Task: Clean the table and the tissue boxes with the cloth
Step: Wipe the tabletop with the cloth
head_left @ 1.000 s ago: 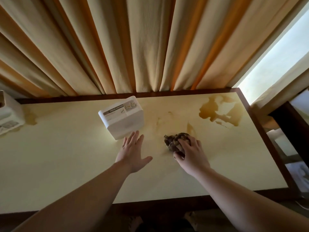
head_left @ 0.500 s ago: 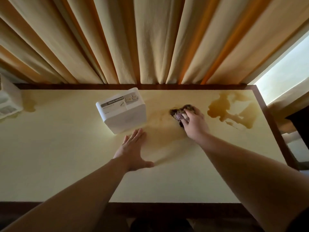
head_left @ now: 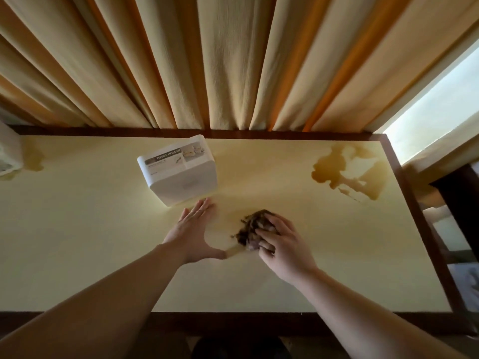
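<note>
From my remote seat I see my right hand (head_left: 282, 244) pressing the crumpled cloth (head_left: 252, 228) onto the table (head_left: 77, 242), fingers (head_left: 264, 233) curled over the wad and gripping it, near the middle of the top. My left hand (head_left: 193, 233) lies flat beside it, fingers straight and together, thumb spread toward the cloth, fingertips just short of the tissue box (head_left: 178, 169). The big brown spill (head_left: 350, 172) lies up and to the right of the cloth, toward the far right corner, well apart, so the right hand is plainly the nearer one for it. A smaller stain (head_left: 35, 159) sits far left. Compared with half a second ago, the cloth has come back toward me from the far side, leaving only a faint smear there.
</note>
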The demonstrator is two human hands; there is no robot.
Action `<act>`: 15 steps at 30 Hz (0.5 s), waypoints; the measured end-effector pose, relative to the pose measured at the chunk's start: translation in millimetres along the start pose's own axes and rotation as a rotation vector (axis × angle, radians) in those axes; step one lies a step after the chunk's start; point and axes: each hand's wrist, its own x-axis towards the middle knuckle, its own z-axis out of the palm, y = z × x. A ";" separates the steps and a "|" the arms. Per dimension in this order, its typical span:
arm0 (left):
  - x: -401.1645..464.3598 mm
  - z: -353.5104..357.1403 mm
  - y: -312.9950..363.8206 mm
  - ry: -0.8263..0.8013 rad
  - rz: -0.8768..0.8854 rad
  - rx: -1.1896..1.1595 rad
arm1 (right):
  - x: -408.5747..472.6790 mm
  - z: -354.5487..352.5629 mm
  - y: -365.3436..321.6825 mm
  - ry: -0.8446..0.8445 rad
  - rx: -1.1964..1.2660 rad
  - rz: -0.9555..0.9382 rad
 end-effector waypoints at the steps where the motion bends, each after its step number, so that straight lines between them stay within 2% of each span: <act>1: 0.1 0.2 -0.4 -0.002 -0.003 -0.005 | -11.3 -4.6 12.5 0.029 -0.007 0.058; 4: 0.2 -0.4 0.6 0.000 -0.005 -0.027 | -20.4 -25.8 44.6 0.032 -0.049 0.259; 8: -0.8 -2.5 2.8 -0.002 -0.009 -0.028 | 31.6 -33.5 58.3 0.087 -0.038 0.340; 11: -1.1 -2.9 2.6 -0.001 -0.012 -0.047 | 85.1 -24.6 42.3 0.106 0.011 0.295; 15: -1.3 -3.0 -0.4 -0.006 -0.005 -0.027 | 109.5 -3.4 -2.6 0.068 0.069 0.123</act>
